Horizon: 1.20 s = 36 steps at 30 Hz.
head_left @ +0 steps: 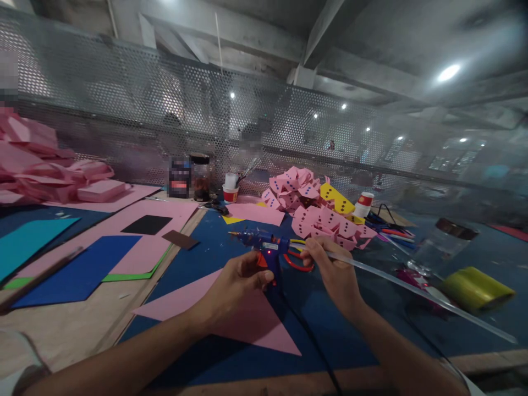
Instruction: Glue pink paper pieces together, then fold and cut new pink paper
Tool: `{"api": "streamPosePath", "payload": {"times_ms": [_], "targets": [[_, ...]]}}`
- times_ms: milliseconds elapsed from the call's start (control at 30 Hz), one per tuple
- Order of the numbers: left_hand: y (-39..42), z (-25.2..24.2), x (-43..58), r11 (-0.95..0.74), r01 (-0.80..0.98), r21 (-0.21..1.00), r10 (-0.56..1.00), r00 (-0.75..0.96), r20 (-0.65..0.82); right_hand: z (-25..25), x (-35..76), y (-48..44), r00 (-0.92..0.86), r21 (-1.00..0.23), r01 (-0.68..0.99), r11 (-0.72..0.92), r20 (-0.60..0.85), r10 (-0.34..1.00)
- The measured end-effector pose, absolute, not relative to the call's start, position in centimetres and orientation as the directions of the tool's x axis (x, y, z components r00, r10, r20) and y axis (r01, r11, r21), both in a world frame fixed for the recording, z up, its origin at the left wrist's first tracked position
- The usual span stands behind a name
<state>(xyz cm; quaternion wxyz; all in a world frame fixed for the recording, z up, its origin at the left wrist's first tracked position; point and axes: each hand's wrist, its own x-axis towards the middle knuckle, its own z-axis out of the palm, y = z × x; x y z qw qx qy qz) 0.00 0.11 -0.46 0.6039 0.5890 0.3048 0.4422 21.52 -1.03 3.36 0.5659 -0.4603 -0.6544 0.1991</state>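
A blue glue gun (269, 240) is held above the bench (231, 366) by the left hand (241, 280), whose grip is clamped around the handle; the nozzle is pointed to the left. A long clear glue stick (412, 282) is pinched by the right hand (333, 269) — fingers together on it — just behind the gun's rear, its free length extended far to the right. How deep the stick is seated cannot be told. Under the left hand, 1 pink pointed sheet (264, 324) is laid. Beyond the gun, dotted pink paper pieces (299, 187) are heaped — 1 yellow roll (478, 289) is placed at the right.
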Motion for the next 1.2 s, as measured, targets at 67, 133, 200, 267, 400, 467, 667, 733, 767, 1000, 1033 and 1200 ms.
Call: {"api": "streamPosePath", "payload": {"times_ms": [67, 133, 200, 267, 400, 467, 667, 733, 767, 1000, 1033, 1200], "targets": [[0.22, -0.66, -0.04, -0.093, -0.168, 0.981, 0.894, 0.419, 0.157, 3.24, 21.60, -0.99, 0.052, -0.778, 0.374, 0.504, 0.560, 0.827], [0.29, -0.77, -0.08, -0.092, -0.168, 0.981, 0.894, 0.420, 0.156, 3.22, 21.74, -1.01, 0.027, -0.768, 0.375, 0.519, 0.569, 0.822], [0.30, -0.81, -0.11, -0.091, -0.171, 0.981, 0.894, 0.420, 0.156, 3.33, 21.88, -1.11, -0.003, -0.766, 0.362, 0.531, 0.569, 0.823], [0.28, -0.79, -0.14, -0.094, -0.162, 0.982, 0.894, 0.421, 0.155, 3.52, 21.97, -1.26, -0.030, -0.770, 0.345, 0.537, 0.562, 0.826], [0.28, -0.83, -0.13, -0.091, -0.171, 0.981, 0.895, 0.418, 0.156, 3.85, 21.97, -1.58, -0.068, -0.755, 0.361, 0.547, 0.564, 0.823], [0.29, -0.86, -0.10, -0.088, -0.187, 0.978, 0.892, 0.423, 0.161, 3.84, 21.96, -1.61, -0.073, -0.745, 0.378, 0.550, 0.568, 0.820], [0.25, -0.66, -0.09, -0.092, -0.174, 0.980, 0.882, 0.442, 0.162, 3.45, 22.09, -1.29, -0.057, -0.709, 0.433, 0.557, 0.595, 0.802], [0.21, -0.63, -0.11, -0.094, -0.168, 0.981, 0.882, 0.442, 0.160, 3.41, 22.12, -1.22, -0.057, -0.695, 0.450, 0.561, 0.604, 0.795], [0.18, -0.64, -0.12, -0.094, -0.163, 0.982, 0.883, 0.443, 0.158, 3.40, 22.12, -1.21, -0.057, -0.691, 0.454, 0.562, 0.607, 0.792], [0.18, -0.51, -0.08, -0.091, -0.155, 0.984, 0.887, 0.436, 0.151, 3.41, 22.09, -1.11, -0.049, -0.713, 0.429, 0.555, 0.595, 0.803], [0.20, -0.48, -0.08, -0.092, -0.159, 0.983, 0.884, 0.440, 0.155, 3.38, 22.07, -1.10, -0.045, -0.721, 0.419, 0.552, 0.591, 0.806], [0.19, -0.46, -0.10, -0.105, -0.148, 0.983, 0.885, 0.437, 0.160, 3.22, 22.01, -1.02, -0.037, -0.739, 0.396, 0.545, 0.580, 0.814]]}}
